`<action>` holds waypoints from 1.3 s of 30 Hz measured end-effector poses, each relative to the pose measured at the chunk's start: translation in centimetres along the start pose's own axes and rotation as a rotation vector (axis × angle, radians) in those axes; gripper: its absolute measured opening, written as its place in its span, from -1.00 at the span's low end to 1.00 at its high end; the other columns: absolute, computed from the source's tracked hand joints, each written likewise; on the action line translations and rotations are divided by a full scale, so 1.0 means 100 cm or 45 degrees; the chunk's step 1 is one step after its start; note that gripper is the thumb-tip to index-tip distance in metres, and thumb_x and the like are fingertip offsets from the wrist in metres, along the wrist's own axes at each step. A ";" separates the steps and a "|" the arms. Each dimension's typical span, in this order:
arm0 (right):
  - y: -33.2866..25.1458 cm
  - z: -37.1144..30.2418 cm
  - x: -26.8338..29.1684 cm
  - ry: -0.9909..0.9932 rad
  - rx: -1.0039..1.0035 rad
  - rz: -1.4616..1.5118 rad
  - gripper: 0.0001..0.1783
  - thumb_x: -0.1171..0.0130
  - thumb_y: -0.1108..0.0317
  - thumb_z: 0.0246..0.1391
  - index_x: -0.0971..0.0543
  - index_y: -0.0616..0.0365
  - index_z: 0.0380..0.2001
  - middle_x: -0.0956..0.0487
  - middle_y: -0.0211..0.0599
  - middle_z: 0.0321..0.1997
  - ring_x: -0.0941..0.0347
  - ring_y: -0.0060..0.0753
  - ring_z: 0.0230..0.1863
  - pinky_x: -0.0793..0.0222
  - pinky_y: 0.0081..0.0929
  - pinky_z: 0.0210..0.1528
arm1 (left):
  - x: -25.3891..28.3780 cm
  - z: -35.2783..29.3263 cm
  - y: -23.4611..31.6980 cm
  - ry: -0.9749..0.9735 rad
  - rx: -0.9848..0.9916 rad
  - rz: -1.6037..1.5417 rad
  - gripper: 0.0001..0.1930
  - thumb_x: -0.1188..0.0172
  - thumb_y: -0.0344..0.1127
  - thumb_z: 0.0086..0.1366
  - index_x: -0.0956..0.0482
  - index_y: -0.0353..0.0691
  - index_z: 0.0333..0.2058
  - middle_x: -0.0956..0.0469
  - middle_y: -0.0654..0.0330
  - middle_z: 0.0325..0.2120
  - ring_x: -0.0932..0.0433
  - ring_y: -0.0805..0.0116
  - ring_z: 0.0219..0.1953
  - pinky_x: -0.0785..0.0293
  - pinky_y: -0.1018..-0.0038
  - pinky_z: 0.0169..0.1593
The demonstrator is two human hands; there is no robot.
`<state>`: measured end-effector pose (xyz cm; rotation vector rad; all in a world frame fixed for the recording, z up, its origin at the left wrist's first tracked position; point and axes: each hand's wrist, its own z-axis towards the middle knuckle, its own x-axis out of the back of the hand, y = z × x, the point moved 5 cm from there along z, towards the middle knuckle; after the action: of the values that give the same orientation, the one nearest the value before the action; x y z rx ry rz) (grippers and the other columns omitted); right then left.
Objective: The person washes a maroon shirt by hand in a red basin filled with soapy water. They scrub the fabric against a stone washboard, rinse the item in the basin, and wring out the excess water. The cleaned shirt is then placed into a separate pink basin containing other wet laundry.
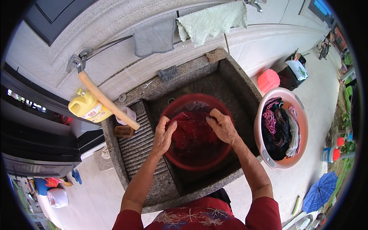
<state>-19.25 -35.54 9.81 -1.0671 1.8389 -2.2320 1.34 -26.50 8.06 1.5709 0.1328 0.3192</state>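
A red plastic basin (214, 161) sits in a grey stone sink (237, 82). A dark red wet cloth (191, 132) lies bunched inside the basin. My left hand (164, 135) grips the cloth's left side, fingers curled over it. On the cloth's right side my right hand (221, 125) clutches a fold, knuckles up. Both forearms come in from the lower edge, in red sleeves.
A ribbed washboard slope (140, 147) flanks the sink's left. A tap with a tan hose (109, 103), a yellow detergent jug (87, 107) and a soap bar (124, 131) stand there. A pink tub of laundry (268, 159) sits right. Towels (211, 21) hang behind.
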 end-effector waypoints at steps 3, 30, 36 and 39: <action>-0.088 0.001 0.045 0.190 0.294 0.204 -0.88 -0.11 0.48 0.11 -0.35 0.16 -0.39 -0.36 -0.30 -0.55 -0.27 -0.42 -0.51 -0.27 -0.52 -0.41 | 0.008 0.000 0.086 0.088 -0.087 -0.239 -0.76 -0.11 -0.28 0.32 -0.27 -0.18 -0.46 -0.21 0.43 -0.52 -0.17 0.68 -0.41 -0.20 0.69 -0.29; -0.062 -0.014 -0.033 -0.321 0.129 0.479 -0.59 -0.16 0.66 -0.16 -0.44 0.20 -0.14 -0.50 -0.38 -0.22 -0.38 -0.57 -0.13 -0.30 -0.57 0.00 | -0.023 -0.086 -0.131 0.015 1.395 -0.809 0.08 -0.20 0.36 0.01 0.23 0.09 0.33 0.08 -0.21 0.25 -0.25 -0.26 0.15 -0.44 -0.19 -0.15; -0.186 -0.020 -0.008 -0.409 0.583 0.565 -0.57 -0.15 0.64 -0.17 -0.42 0.24 -0.12 -0.49 -0.31 -0.19 -0.42 -0.48 -0.12 -0.31 -0.55 -0.02 | -0.065 -0.042 -0.084 -0.538 0.918 -1.537 -0.27 -0.07 0.33 0.13 -0.33 -0.10 0.09 -0.38 0.05 0.03 -0.46 -0.09 -0.01 -0.52 -0.07 -0.12; -0.210 -0.026 -0.008 -0.433 0.794 0.697 -0.55 -0.14 0.64 -0.20 -0.43 0.25 -0.12 -0.50 -0.30 -0.17 -0.43 -0.49 -0.12 -0.29 -0.56 -0.01 | -0.076 -0.033 -0.047 -0.371 0.903 -2.299 -0.49 -0.07 0.15 0.22 -0.45 -0.12 -0.04 -0.53 0.12 -0.13 -0.55 0.13 -0.11 -0.59 0.14 -0.18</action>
<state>-12.23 -26.95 27.90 -0.6619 1.0174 -1.9225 -6.26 -25.37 2.43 1.5244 1.4094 -1.4816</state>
